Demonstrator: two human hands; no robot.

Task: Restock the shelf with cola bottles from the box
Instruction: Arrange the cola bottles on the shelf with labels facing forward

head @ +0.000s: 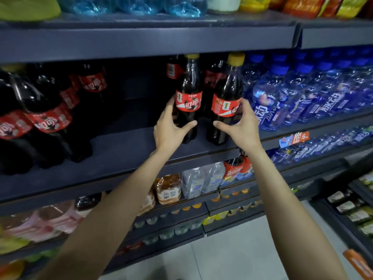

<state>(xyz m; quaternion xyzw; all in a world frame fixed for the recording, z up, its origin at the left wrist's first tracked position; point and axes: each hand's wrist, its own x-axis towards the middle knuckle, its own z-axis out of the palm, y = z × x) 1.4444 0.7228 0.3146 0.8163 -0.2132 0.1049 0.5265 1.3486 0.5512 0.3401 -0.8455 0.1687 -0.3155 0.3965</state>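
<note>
Two cola bottles with red labels and yellow caps stand upright on the dark middle shelf (125, 158). My left hand (171, 126) is wrapped around the lower body of the left cola bottle (188, 98). My right hand (241, 126) is wrapped around the right cola bottle (227, 102). Both bottle bases rest on the shelf board. More cola bottles (212, 77) stand behind them. A larger group of cola bottles (46, 118) fills the shelf's left end. The box is out of view.
Blue-capped water bottles (302, 98) crowd the shelf just right of my right hand. A bare gap lies between the two cola groups. Shelves below hold juice, water and small packs (191, 182). The upper shelf edge (161, 41) hangs close above the caps. Grey floor lies at the bottom right.
</note>
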